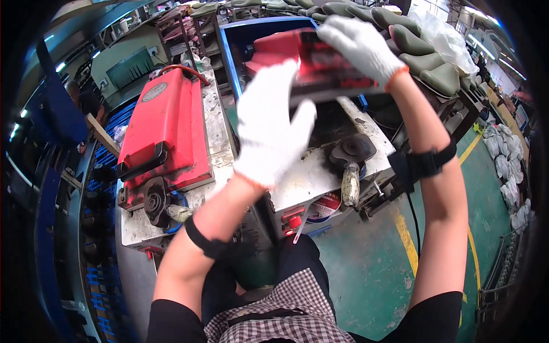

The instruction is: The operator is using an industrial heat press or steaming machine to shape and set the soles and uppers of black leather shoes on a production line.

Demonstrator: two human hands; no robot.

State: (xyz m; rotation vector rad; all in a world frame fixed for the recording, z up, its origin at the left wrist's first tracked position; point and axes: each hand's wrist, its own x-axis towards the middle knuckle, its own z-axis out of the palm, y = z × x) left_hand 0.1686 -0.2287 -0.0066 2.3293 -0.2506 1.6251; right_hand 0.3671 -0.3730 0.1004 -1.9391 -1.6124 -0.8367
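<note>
A red machine lid with dark, scorched-looking parts is tilted up over the right-hand machine's opening. It is smeared by motion. My right hand, in a white knitted glove, bends its fingers over the lid's dark upper right edge. My left hand, gloved the same way, is in front of the lid's left part. Its thumb stands apart from the stretched fingers, and I see nothing in it. Whether its fingertips touch the lid, I cannot tell. Below the lid, a dark cavity shows in the pale, stained machine top.
A second machine with a lowered red lid and black handle stands at left. Black round fittings sit on the front corners. A blue-framed bin is behind. Several dark green saddle-shaped pads are piled at the far right.
</note>
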